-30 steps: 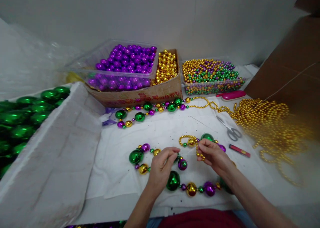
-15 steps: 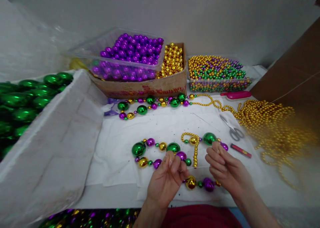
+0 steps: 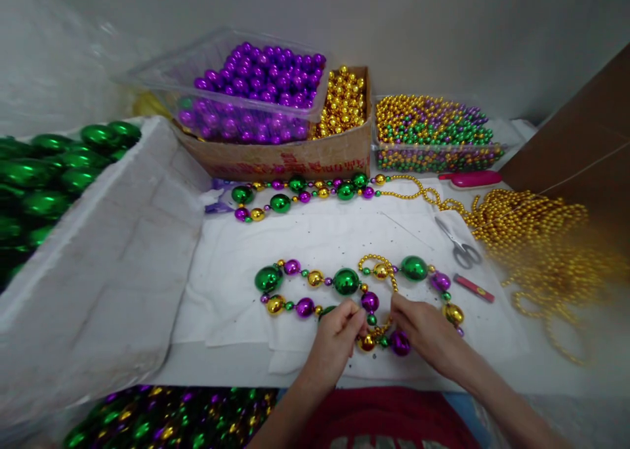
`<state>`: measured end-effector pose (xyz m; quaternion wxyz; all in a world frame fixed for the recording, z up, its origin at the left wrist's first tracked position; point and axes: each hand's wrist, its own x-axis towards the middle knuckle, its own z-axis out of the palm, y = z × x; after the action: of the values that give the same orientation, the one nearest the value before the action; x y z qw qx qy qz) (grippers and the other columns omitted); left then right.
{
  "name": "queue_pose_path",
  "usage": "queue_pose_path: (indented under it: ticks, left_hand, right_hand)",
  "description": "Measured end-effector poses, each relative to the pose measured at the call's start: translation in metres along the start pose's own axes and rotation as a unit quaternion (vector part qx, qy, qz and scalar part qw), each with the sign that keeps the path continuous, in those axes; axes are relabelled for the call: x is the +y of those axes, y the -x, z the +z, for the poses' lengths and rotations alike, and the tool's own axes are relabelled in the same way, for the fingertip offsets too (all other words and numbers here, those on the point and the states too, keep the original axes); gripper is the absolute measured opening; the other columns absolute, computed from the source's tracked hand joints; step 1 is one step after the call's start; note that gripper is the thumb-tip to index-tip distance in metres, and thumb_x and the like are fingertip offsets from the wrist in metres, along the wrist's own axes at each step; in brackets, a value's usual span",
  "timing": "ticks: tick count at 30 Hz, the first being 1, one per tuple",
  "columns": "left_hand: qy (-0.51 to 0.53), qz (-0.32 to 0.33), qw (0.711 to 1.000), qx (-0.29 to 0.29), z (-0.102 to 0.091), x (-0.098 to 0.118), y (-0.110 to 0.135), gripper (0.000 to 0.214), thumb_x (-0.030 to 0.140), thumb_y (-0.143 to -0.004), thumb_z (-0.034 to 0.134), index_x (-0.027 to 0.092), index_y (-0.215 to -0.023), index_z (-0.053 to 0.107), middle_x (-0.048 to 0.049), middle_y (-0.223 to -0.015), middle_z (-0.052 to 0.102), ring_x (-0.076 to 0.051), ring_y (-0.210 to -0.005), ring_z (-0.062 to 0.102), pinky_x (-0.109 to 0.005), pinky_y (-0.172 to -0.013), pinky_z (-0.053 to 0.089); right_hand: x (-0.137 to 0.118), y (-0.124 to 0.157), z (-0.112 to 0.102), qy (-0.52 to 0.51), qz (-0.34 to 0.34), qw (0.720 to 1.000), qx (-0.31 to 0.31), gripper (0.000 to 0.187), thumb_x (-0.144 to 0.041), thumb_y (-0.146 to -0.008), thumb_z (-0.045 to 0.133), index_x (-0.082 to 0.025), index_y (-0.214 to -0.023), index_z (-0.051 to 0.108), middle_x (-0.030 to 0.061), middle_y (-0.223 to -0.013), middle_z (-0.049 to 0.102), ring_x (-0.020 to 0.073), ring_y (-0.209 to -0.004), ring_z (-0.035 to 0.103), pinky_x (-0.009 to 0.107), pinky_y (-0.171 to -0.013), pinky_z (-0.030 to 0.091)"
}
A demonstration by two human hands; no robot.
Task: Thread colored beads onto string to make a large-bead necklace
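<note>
Low over the white cloth, my left hand [image 3: 339, 331] is closed in a pinch at the near end of a bead garland. My right hand [image 3: 422, 327] pinches close to it, fingertips against a strand of small gold beads [image 3: 377, 257]. A thin string seems to run between the two pinches, though fingers mostly hide it. Around them lies the garland, with a large green ball [image 3: 346, 281], a purple ball [image 3: 400, 342] by the right fingers and a gold ball [image 3: 365, 342] under the left fingers.
Scissors [image 3: 459, 244], a red lighter-like stick [image 3: 473, 287] and a needle-like rod [image 3: 406, 230] lie at right. Behind are another garland [image 3: 280, 203], a purple-ball tub [image 3: 315, 111] and a mixed-bead tub [image 3: 438, 150]. A foam box [image 3: 167, 239] stands left; gold strands [image 3: 531, 219] pile right.
My hands have come closer together, the right one moving left and nearer to me. The garland's right side is now uncovered. The view has shifted slightly.
</note>
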<state>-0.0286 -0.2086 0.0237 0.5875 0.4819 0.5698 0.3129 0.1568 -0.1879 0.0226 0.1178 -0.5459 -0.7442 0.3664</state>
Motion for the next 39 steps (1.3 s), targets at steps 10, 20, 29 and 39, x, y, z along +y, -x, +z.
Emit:
queue_pose_path:
  ticks: [10, 20, 29, 39]
  left_hand:
    - [-0.307, 0.169, 0.937, 0.009, -0.022, 0.054, -0.025, 0.025, 0.022, -0.085, 0.048, 0.020, -0.061, 0.046, -0.0004, -0.061, 0.051, -0.016, -0.059, 0.045, -0.028, -0.060, 0.027]
    - [-0.368, 0.180, 0.912, 0.021, -0.055, 0.102, -0.065, 0.025, 0.027, -0.087, 0.040, 0.020, -0.064, 0.043, 0.0035, -0.057, 0.046, -0.013, -0.056, 0.044, -0.025, -0.055, 0.027]
    - [-0.375, 0.192, 0.907, 0.013, -0.098, 0.124, -0.098, 0.021, 0.025, -0.082, 0.043, 0.017, -0.063, 0.049, 0.0019, -0.060, 0.049, -0.013, -0.059, 0.045, -0.024, -0.057, 0.031]
    - [-0.463, 0.198, 0.864, -0.020, -0.127, 0.152, -0.081, 0.019, 0.030, -0.080, 0.049, 0.015, -0.073, 0.060, 0.0021, -0.061, 0.055, -0.012, -0.059, 0.047, -0.023, -0.055, 0.031]
  right_hand:
    - [-0.040, -0.033, -0.032, 0.173, -0.174, 0.969, 0.004, 0.018, -0.010, -0.084, 0.047, -0.019, -0.075, 0.060, 0.0030, -0.068, 0.063, 0.0155, -0.063, 0.053, 0.027, -0.057, 0.028]
    - [-0.060, -0.082, -0.062, 0.260, -0.261, 0.921, 0.127, 0.019, -0.014, -0.088, 0.045, -0.017, -0.081, 0.062, 0.0035, -0.068, 0.062, 0.0155, -0.064, 0.052, 0.027, -0.057, 0.028]
    - [-0.091, -0.137, -0.088, 0.296, -0.323, 0.893, 0.108, 0.022, -0.013, -0.087, 0.044, -0.017, -0.090, 0.065, 0.0055, -0.076, 0.067, 0.0166, -0.068, 0.054, 0.027, -0.058, 0.027]
    - [-0.120, -0.146, -0.095, 0.324, -0.342, 0.875, 0.112, 0.020, -0.021, -0.089, 0.047, -0.019, -0.090, 0.066, 0.0038, -0.073, 0.068, 0.0141, -0.062, 0.053, 0.028, -0.054, 0.020]
